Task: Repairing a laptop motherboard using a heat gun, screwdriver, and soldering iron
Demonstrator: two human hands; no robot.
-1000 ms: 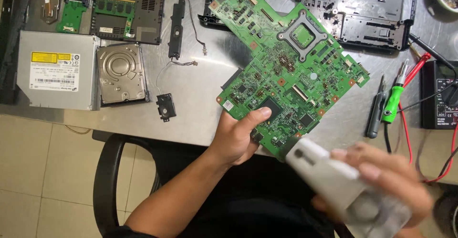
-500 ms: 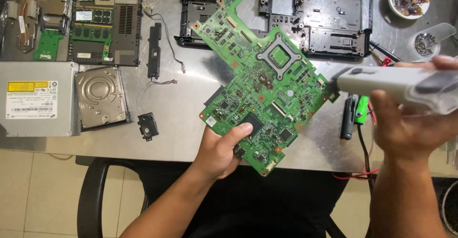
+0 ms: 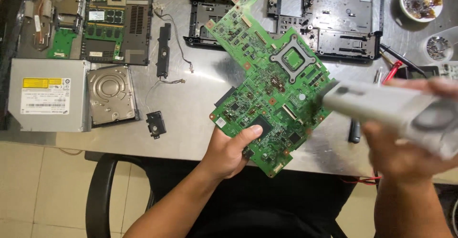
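Green board (image 3: 274, 83) is pinched at its 6 o'clock corner by the left hand (image 3: 229, 152), thumb on top, fingers curled under; the board lies tilted on the steel table (image 3: 191, 109), its near corner past the table edge. A blurred white tool (image 3: 396, 111) is gripped in the closed right hand (image 3: 405, 154), its dark tip touching the board edge at 3 o'clock. Risk, as judged: with a one-corner grip the board could pivot or slip off the edge if pushed by the tool; small parts could be scraped. Room is tight at 12 o'clock, where a black chassis (image 3: 334, 21) is overlapped, and at 3 o'clock by a red probe (image 3: 392, 71). Open table is left at 9 o'clock, toward the hard drive (image 3: 110, 95) and a small black part (image 3: 156, 123).
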